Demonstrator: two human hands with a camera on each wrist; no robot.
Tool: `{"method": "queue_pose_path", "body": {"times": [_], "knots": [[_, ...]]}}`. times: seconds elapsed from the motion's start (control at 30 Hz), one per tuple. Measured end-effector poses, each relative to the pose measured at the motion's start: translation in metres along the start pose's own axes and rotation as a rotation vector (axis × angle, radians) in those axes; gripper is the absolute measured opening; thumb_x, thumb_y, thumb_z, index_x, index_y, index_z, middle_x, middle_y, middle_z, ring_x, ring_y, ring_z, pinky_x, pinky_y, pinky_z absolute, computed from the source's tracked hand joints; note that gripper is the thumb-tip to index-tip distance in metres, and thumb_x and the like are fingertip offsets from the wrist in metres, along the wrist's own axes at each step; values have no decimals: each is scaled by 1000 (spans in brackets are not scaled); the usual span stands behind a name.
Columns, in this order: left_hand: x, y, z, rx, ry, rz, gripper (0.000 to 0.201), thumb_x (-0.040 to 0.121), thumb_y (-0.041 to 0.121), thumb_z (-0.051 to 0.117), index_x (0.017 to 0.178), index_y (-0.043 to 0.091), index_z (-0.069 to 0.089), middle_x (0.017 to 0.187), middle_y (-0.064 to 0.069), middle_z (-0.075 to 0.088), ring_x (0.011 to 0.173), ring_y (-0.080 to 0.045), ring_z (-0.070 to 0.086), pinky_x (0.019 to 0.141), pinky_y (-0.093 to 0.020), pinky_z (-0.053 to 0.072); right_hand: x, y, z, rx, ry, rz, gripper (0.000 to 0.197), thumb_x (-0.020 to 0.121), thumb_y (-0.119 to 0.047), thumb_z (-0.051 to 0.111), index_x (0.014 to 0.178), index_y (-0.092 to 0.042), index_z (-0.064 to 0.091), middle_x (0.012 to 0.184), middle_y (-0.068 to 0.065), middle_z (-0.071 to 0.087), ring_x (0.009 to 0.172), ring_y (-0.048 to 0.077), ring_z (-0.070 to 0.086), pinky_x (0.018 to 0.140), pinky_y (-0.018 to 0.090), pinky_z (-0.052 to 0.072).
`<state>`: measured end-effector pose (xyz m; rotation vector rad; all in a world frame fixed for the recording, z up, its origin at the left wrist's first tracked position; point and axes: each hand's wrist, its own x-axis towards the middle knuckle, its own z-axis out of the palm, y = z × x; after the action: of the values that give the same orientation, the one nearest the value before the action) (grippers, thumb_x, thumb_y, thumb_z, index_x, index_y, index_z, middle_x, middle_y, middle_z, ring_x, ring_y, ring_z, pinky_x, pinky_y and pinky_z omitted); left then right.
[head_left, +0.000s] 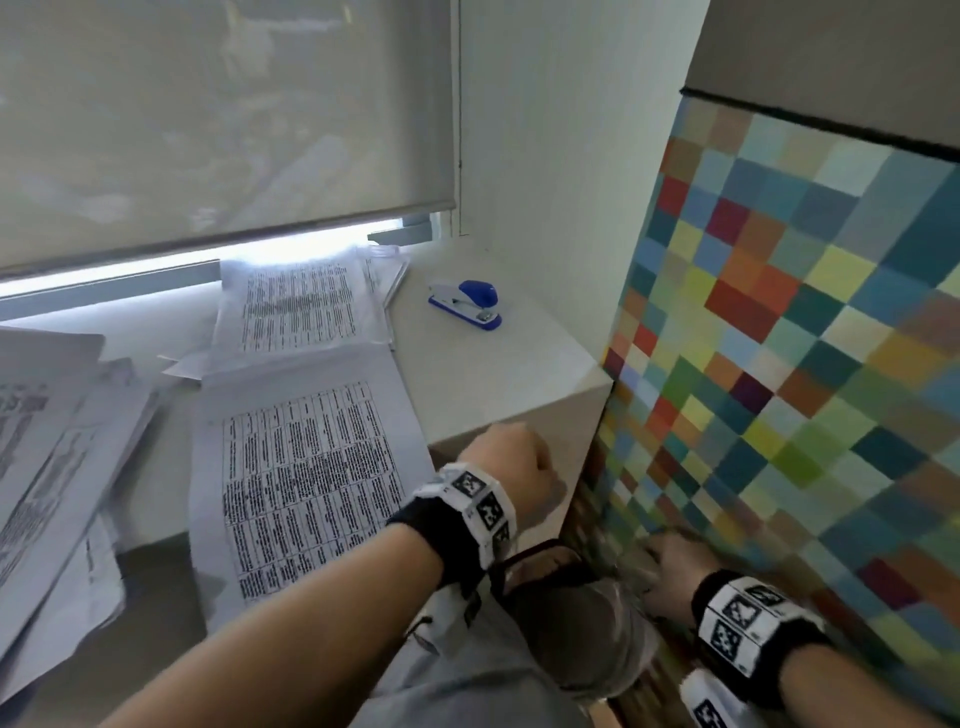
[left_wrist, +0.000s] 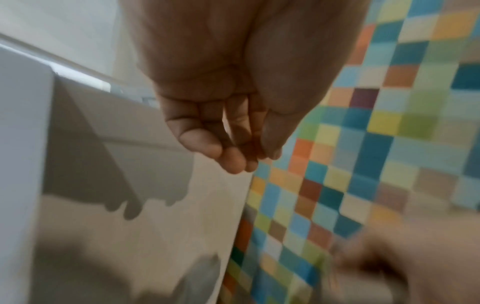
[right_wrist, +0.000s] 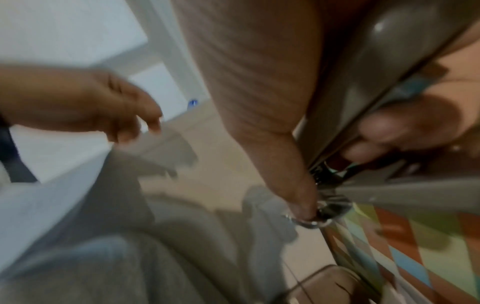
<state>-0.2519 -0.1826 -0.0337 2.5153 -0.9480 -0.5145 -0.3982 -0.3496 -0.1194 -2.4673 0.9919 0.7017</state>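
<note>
The grey pouch (head_left: 576, 634) lies near and slightly right of the left hand (head_left: 514, 467), which is loose and empty. The right hand (head_left: 675, 566) is the nearer one: it grips the pouch's right edge.

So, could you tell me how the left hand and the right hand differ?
The left hand is empty and loosely curled; the right hand grips a grey bag. The left hand hangs by the ledge; the right hand sits lower, by the coloured panel. Both wear wristbands.

Daylight is admitted under the blind (head_left: 223, 119); glare is produced there. A shadow of the left hand (left_wrist: 233, 92) is cast on the ledge (left_wrist: 182, 226). Both wrist views are blurred.
</note>
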Motion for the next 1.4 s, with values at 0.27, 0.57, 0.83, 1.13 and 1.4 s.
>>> {"method": "queue_pose_path", "body": {"times": [0.27, 0.57, 0.83, 1.13, 1.4], "knots": [[-10, -48, -72, 157, 264, -190, 19, 90, 35, 58, 103, 28, 69, 114, 3, 67, 108, -21, 58, 94, -36, 47, 40, 10, 59, -174, 39, -7, 38, 92, -35, 51, 128, -23, 48, 122, 7, 58, 110, 26, 58, 91, 33, 46], [-5, -115, -96, 89, 206, -348, 22, 90, 23, 61, 111, 19, 67, 119, -1, 64, 109, -20, 60, 93, -31, 45, -10, -71, -52, 251, 156, -196, 30, 90, -42, 55, 77, -15, 58, 72, 3, 58, 68, 21, 57, 55, 26, 39], [-15, -185, -148, 167, 175, -501, 48, 87, 32, 68, 132, 21, 54, 137, -1, 54, 121, -21, 54, 105, -34, 41, 2, -170, -146, 347, 312, -434, 13, 76, -23, 61, 79, -11, 64, 70, 10, 67, 67, 31, 65, 64, 36, 55], [-2, -226, -172, 332, -16, -454, 106, 66, 52, 83, 152, 30, 25, 147, 9, 42, 134, -23, 35, 112, -48, 34, 71, -281, -157, -86, 447, -429, 34, 85, -47, 52, 113, -28, 58, 121, 9, 49, 119, 29, 44, 99, 40, 38], [17, -240, -177, 355, -116, -502, 89, 49, 60, 87, 125, 37, 47, 120, 7, 58, 108, -20, 56, 99, -47, 47, 118, -309, -197, -21, 341, -303, 42, 88, -36, 61, 106, 2, 61, 94, 15, 60, 95, 33, 60, 74, 30, 43]]}}
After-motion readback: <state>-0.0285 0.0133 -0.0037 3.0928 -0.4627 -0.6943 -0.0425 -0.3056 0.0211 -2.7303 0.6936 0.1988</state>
